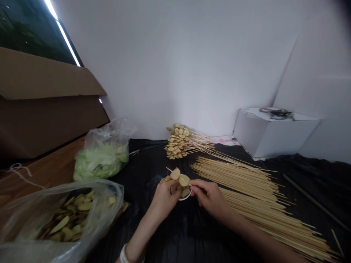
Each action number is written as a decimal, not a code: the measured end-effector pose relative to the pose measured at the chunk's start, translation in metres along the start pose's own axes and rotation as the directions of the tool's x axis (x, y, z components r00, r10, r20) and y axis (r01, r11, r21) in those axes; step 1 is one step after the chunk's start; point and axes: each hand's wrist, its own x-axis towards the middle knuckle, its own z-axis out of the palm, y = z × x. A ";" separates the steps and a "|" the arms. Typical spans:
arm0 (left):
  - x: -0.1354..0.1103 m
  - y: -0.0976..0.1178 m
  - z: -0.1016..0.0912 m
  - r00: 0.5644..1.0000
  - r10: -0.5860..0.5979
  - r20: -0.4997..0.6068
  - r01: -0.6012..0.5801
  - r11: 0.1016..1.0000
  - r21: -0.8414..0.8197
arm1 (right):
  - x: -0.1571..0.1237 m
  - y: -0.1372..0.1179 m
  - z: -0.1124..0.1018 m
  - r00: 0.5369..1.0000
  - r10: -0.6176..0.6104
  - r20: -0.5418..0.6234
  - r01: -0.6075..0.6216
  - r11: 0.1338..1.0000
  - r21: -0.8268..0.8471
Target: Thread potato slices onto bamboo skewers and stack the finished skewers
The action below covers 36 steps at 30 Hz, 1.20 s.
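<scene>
Pinched between thumb and fingers of my right hand is a thin wooden skewer. Two round, pale potato slices are threaded on it, one behind the other. My left hand is closed at the slices from the left, though its fingertips are partly hidden. Just below the skewer, between both hands, a small white-rimmed cup holds more slices. It is partly covered by my left hand, and I cannot tell whether that hand touches it.
Loaded skewers lie piled ahead. Rows of bare skewers spread to the right, with a dark rod beyond. At left are an open bag of potato slices and a bag of pale green vegetables. A white box stands back right.
</scene>
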 end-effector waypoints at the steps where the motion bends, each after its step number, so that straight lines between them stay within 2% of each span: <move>1: 0.000 0.000 -0.001 1.000 0.006 0.010 -0.006 1.000 0.020 | 0.000 -0.001 0.000 1.000 -0.001 0.006 0.001 1.000 -0.001; 4: 0.000 -0.004 -0.001 1.000 0.026 0.004 -0.026 0.998 0.050 | -0.001 -0.005 0.001 0.999 -0.020 0.026 0.020 1.000 -0.008; 10: -0.002 -0.015 0.007 0.995 0.013 -0.096 0.003 0.986 0.164 | -0.002 -0.009 0.006 0.995 -0.080 0.052 0.082 0.996 -0.044; 15: -0.008 -0.002 0.001 1.000 -0.012 -0.029 0.023 0.915 0.402 | -0.002 -0.008 0.005 0.996 -0.077 0.046 0.079 0.996 -0.052; 17: -0.009 0.004 -0.002 0.999 -0.026 -0.026 0.035 0.894 0.447 | -0.002 -0.008 0.004 0.998 -0.061 0.034 0.062 0.997 -0.048; 28: -0.006 0.007 -0.003 0.994 -0.105 -0.028 0.104 0.863 0.494 | 0.000 -0.007 0.002 0.999 -0.044 0.028 0.046 0.998 -0.050; 36: -0.007 0.005 -0.003 0.996 -0.074 -0.055 0.091 0.891 0.445 | 0.000 -0.009 0.001 0.999 -0.038 0.021 0.040 0.998 -0.057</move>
